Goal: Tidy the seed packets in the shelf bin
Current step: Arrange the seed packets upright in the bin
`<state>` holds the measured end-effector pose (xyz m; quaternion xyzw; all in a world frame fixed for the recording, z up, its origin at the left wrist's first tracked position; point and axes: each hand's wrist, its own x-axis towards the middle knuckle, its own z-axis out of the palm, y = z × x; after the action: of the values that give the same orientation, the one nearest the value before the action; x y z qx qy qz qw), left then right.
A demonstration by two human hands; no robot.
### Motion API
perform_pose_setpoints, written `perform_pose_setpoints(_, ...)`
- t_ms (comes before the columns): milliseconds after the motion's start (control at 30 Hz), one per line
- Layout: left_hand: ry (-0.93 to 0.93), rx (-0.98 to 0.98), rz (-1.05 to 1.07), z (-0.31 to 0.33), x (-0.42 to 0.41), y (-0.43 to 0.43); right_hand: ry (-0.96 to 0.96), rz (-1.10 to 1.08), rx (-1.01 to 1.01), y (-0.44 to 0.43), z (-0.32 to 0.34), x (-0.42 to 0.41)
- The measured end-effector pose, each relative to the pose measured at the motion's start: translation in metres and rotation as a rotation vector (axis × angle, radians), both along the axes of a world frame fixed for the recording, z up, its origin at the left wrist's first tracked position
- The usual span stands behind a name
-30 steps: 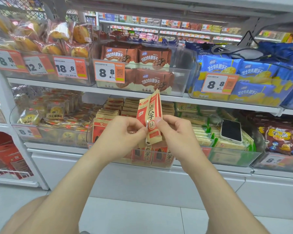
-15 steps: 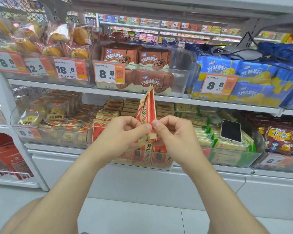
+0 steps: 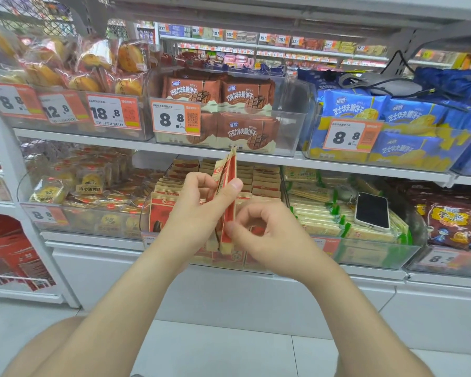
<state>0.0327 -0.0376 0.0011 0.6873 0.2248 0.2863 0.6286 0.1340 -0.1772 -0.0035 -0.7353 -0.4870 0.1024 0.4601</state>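
The left hand [image 3: 199, 202] is gripping a thin bunch of red-and-cream seed packets [image 3: 225, 170], holding them upright and edge-on to the camera. Its thumb is pressing flat against the bunch's right face and its curled fingers are backing the left face. The bunch is sticking up above that grip, with its top corner reaching the edge of the shelf above. Its lower end is hanging below the grip, in front of the clear shelf bin [image 3: 147, 221].

The right hand [image 3: 267, 235] is sitting lower and to the right with its fingers curled. Its thumb tip is touching the bunch's lower right edge. Whether the forefinger is closing on the packets from behind is something I cannot tell.

More seed packets are standing in rows inside the bin [image 3: 264, 183], behind the hands. A front packet [image 3: 158, 213] at the left is showing a sunflower seed picture.

In the next bin to the right, a phone [image 3: 371, 210] is lying face up on cream packs with green trim [image 3: 316, 221]. On the shelf above, brown wafer biscuit packs [image 3: 245, 129] are sitting behind an 8.8 price tag [image 3: 176, 119].
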Motion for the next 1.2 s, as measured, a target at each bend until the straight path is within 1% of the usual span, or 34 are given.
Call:
perform_pose_setpoints(67,-0.024,-0.022,0.035,-0.001,0.003,-0.006,-0.015,0.021,-0.078,-0.002,0.001,-0.003)
perform_pose_setpoints(100,-0.03,-0.032,0.029,-0.002,0.004,-0.009,0.007,0.021,-0.098,-0.002,0.001,-0.003)
perform_pose_setpoints(167,-0.04,-0.071,-0.014,-0.003,0.004,-0.012,0.127,-0.018,-0.088,-0.001,0.005,-0.002)
perform_pose_setpoints(267,-0.043,-0.101,-0.13,-0.005,0.002,-0.015,0.275,-0.139,0.036,0.003,0.003,0.007)
perform_pose_setpoints(333,-0.017,-0.075,-0.193,-0.006,0.0,-0.017,0.299,-0.181,0.102,0.003,0.002,0.01)
perform_pose_setpoints(467,0.016,-0.027,-0.238,-0.006,-0.002,-0.019,0.346,-0.181,0.223,0.001,0.005,0.009)
perform_pose_setpoints(567,0.041,-0.033,-0.25,-0.004,-0.002,-0.02,0.379,-0.158,0.242,0.002,0.006,0.006)
perform_pose_setpoints(733,0.043,-0.08,-0.264,-0.003,-0.001,-0.018,0.391,-0.151,0.255,0.003,0.007,0.004)
perform_pose_setpoints(933,0.047,-0.191,-0.282,0.002,-0.002,-0.014,0.401,-0.15,0.267,0.002,0.008,0.006)
perform_pose_setpoints(1000,0.072,-0.122,-0.262,0.005,0.007,-0.003,0.393,-0.155,0.294,0.003,0.007,0.006)
perform_pose_setpoints(1067,0.102,-0.023,-0.305,0.003,0.009,0.002,0.309,-0.166,0.294,0.004,0.003,0.01)
perform_pose_setpoints(1100,0.103,-0.018,-0.324,0.002,0.008,0.002,0.26,-0.175,0.278,0.004,0.002,0.011)
perform_pose_setpoints(1167,0.094,-0.131,-0.364,0.004,0.004,-0.006,0.222,-0.193,0.242,0.003,0.003,0.01)
perform_pose_setpoints(1200,0.089,-0.197,-0.399,0.005,0.0,-0.012,0.24,-0.197,0.242,0.003,0.004,0.011)
